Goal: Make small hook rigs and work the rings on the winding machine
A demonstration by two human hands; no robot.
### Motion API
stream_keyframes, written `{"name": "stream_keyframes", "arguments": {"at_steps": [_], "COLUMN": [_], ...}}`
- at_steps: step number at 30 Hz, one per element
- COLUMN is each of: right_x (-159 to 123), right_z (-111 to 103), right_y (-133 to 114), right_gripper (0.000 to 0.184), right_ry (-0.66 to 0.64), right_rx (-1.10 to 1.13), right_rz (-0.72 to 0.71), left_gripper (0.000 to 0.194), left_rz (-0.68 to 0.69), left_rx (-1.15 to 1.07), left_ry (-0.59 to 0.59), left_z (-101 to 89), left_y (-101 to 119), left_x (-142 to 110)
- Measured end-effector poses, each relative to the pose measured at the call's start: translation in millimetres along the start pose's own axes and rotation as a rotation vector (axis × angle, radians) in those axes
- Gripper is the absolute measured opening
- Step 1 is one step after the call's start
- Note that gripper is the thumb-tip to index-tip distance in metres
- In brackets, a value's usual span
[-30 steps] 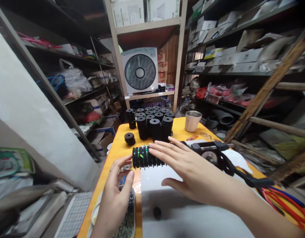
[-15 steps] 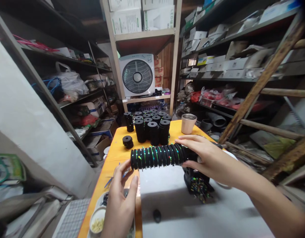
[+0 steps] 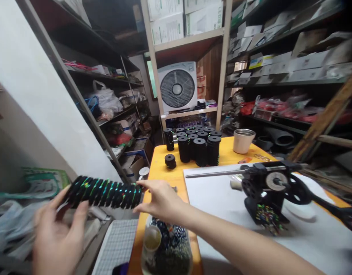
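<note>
A row of black foam spools (image 3: 107,193), wound with thin line and dotted green and blue, is held sideways between my hands off the table's left edge. My left hand (image 3: 60,233) is closed around its left end, thumb in front. At the other end my right hand (image 3: 161,198) grips between thumb and fingers. A black hand-crank winder (image 3: 267,183) stands to the right, its bare metal rod (image 3: 213,173) pointing left. Small multicoloured pieces (image 3: 269,219) cling to its base. Under my right forearm lies a clear tray (image 3: 167,263) with dark small parts and a round cup (image 3: 152,238).
Stacks of black spools (image 3: 199,152) stand at the back of the yellow table (image 3: 161,175), with a short spool stack (image 3: 170,161) in front. A metal cup (image 3: 243,141) stands back right. A white board (image 3: 222,236) covers the right side. Shelves and a box fan (image 3: 177,88) surround the table.
Both hands have carried the row of spools left, away from the winder, whose rod now shows bare. The view has turned left, and the tray shows more fully.
</note>
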State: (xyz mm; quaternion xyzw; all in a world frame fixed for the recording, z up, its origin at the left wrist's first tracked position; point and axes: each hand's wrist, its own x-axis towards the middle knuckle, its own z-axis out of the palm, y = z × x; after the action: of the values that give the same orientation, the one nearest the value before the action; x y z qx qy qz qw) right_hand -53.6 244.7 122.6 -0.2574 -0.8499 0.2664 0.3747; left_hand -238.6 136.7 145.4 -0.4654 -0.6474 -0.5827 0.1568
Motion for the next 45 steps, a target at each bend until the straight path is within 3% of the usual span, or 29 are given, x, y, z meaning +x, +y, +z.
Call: {"name": "stream_keyframes", "arguments": {"at_steps": [2, 5, 11, 15, 19, 21, 26, 30, 34, 36, 38, 42, 45], "right_x": [4, 8, 17, 30, 45, 52, 65, 68, 57, 41, 16, -42, -80], "right_z": [4, 3, 2, 9, 20, 26, 40, 44, 32, 20, 4, -33, -55], "right_y": [11, 26, 59, 93, 125, 135, 154, 162, 154, 140, 119, 66, 38], "right_gripper": [0.071, 0.069, 0.060, 0.059, 0.069, 0.065, 0.056, 0.055, 0.065, 0.074, 0.070, 0.066, 0.062], "right_ry": [-0.009, -0.026, -0.071, -0.066, 0.011, 0.020, -0.047, -0.114, -0.156, -0.156, -0.161, -0.247, -0.328], "right_rx": [0.217, 0.470, 0.563, 0.464, 0.222, 0.109, -0.092, -0.187, -0.206, -0.212, -0.214, -0.135, -0.119], "right_rz": [0.108, 0.181, 0.174, 0.163, 0.219, 0.246, 0.290, 0.313, 0.371, 0.406, 0.403, 0.379, 0.352], "left_gripper": [0.051, 0.049, 0.042, 0.038, 0.039, 0.043, 0.050, 0.053, 0.060, 0.066, 0.077, 0.099, 0.106], "left_rz": [0.165, 0.262, 0.380, 0.481, 0.576, 0.624, 0.683, 0.682, 0.621, 0.516, 0.371, 0.159, 0.073], "left_rx": [0.078, 0.102, 0.087, 0.031, -0.024, -0.052, -0.085, -0.109, -0.169, -0.213, -0.259, -0.319, -0.339], "left_ry": [-0.090, -0.143, -0.240, -0.319, -0.423, -0.463, -0.513, -0.547, -0.571, -0.543, -0.536, -0.757, -0.848], "left_z": [3.1, 19.8, 65.7, 105.6, 144.2, 159.0, 183.5, 191.9, 187.8, 185.3, 186.8, 204.3, 220.9], "left_y": [4, 12, 16, 8, -10, -21, -49, -58, -55, -60, -75, -114, -127], "left_x": [16, 34, 50, 57, 62, 62, 52, 37, 29, 25, 18, 0, -11]}}
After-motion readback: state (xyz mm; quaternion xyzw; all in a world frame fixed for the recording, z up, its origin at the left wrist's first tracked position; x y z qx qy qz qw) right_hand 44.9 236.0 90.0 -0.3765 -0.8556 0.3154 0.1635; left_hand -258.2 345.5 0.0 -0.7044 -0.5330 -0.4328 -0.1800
